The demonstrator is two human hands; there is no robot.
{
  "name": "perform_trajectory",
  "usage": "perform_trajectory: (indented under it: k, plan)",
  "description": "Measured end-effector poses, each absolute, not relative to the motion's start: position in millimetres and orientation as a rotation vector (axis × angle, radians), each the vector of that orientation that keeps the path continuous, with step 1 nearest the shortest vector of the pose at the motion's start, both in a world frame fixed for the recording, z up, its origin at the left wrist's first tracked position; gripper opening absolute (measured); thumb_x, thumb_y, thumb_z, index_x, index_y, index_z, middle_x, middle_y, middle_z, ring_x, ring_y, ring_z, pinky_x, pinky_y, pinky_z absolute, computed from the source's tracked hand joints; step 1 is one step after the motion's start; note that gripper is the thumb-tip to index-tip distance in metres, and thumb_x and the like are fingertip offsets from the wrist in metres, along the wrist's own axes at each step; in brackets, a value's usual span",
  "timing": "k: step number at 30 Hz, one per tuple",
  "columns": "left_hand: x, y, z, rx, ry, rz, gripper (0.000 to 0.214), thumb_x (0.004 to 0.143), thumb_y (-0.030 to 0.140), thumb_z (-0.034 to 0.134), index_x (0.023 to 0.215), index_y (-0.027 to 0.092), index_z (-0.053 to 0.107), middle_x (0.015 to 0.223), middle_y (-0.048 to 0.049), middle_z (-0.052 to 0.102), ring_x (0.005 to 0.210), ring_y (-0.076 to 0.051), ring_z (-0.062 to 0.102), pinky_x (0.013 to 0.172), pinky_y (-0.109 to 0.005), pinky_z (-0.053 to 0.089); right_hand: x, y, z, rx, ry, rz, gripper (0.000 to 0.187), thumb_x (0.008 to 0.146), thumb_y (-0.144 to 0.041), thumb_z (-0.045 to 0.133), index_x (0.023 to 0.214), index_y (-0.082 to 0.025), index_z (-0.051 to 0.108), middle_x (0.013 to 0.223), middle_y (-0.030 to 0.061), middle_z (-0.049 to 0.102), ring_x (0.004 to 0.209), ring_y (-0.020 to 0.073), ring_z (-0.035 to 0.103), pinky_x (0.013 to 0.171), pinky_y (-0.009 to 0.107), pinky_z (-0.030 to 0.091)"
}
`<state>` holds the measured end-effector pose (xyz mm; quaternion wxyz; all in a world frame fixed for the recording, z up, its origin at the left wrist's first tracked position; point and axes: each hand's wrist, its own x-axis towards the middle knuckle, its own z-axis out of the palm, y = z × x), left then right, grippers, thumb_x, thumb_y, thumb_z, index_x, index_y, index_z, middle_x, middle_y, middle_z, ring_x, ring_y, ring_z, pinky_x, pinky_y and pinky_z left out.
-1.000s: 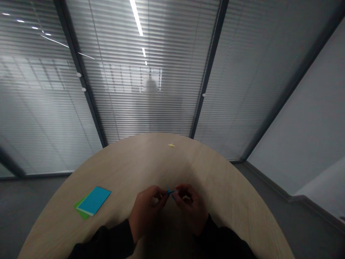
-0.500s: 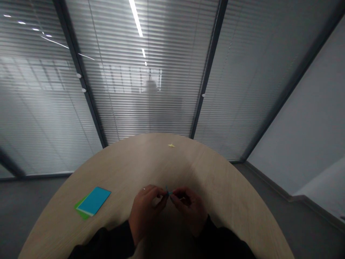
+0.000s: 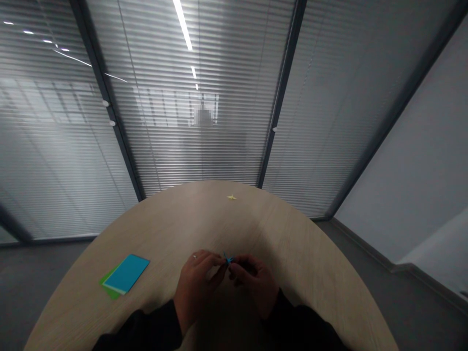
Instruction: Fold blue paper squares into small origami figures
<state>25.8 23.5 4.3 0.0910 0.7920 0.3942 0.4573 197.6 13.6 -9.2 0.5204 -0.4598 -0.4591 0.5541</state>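
We pinch a small blue folded paper piece [image 3: 228,259] at lower centre between our left hand [image 3: 199,287] and right hand [image 3: 254,287], fingers closed narrowly on it; a blue card [image 3: 126,273] overlaps green paper [image 3: 107,288] at lower left on the wooden table [image 3: 292,253], a tiny yellow paper shape [image 3: 231,197] near its far edge

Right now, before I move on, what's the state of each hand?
Left hand: closed, pinching a small blue folded paper.
Right hand: closed, holding the same paper from the other side.

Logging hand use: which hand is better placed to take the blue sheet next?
Probably the left hand: it is closer to the blue sheet on the table than the right hand, though both pinch the small folded blue paper.
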Motion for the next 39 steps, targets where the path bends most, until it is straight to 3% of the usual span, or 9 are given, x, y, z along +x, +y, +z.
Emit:
perform_trajectory:
  k: [6,19,27,35,39]
  plan:
    - [26.4,24.4,3.9,2.323,1.139,1.316,0.012,0.080,0.010,0.067,0.083,0.021,0.066,0.084,-0.0026,0.074,0.077,-0.020,0.068,0.069,-0.032,0.053,199.8,13.7,-13.1,-1.151,-1.147,1.265,0.044,0.070,-0.058,0.074,0.080,-0.016,0.066,0.065,0.0012,0.065,0.055,0.0123,0.058,0.054,0.025,0.047]
    - [26.3,23.1,9.1,2.148,1.154,1.208,0.008,0.081,0.014,0.064,0.083,0.021,0.067,0.080,-0.0013,0.074,0.075,-0.017,0.069,0.069,-0.028,0.053,198.4,11.8,-12.1,-1.097,-1.133,1.293,0.043,0.069,-0.058,0.075,0.080,-0.017,0.064,0.067,-0.0003,0.062,0.055,0.0115,0.056,0.052,0.024,0.046]
    - [24.5,26.1,8.0,2.388,1.030,1.303,0.011,0.084,0.012,0.060,0.085,0.021,0.067,0.084,-0.0039,0.074,0.075,-0.018,0.068,0.067,-0.029,0.054,197.5,10.6,-8.1,-1.098,-1.096,1.289,0.037,0.067,-0.050,0.076,0.079,-0.019,0.059,0.060,-0.0046,0.056,0.050,0.0103,0.051,0.048,0.023,0.043]
    - [23.9,21.6,9.3,2.842,1.020,1.169,0.012,0.080,0.011,0.066,0.087,0.020,0.065,0.087,-0.0030,0.075,0.079,-0.024,0.067,0.072,-0.038,0.053,197.6,6.2,-6.3,-1.388,-1.414,0.719,0.007,0.071,-0.025,0.064,0.070,-0.019,0.061,0.065,0.0010,0.062,0.059,0.0150,0.056,0.055,0.026,0.043]
    - [25.9,18.2,12.5,2.881,1.064,1.180,0.011,0.079,0.011,0.067,0.085,0.020,0.065,0.084,-0.0024,0.075,0.077,-0.024,0.066,0.071,-0.039,0.052,196.8,4.3,-4.9,-1.321,-1.578,0.542,0.006,0.075,-0.023,0.059,0.070,-0.019,0.061,0.067,0.0021,0.062,0.057,0.0146,0.056,0.052,0.026,0.044]
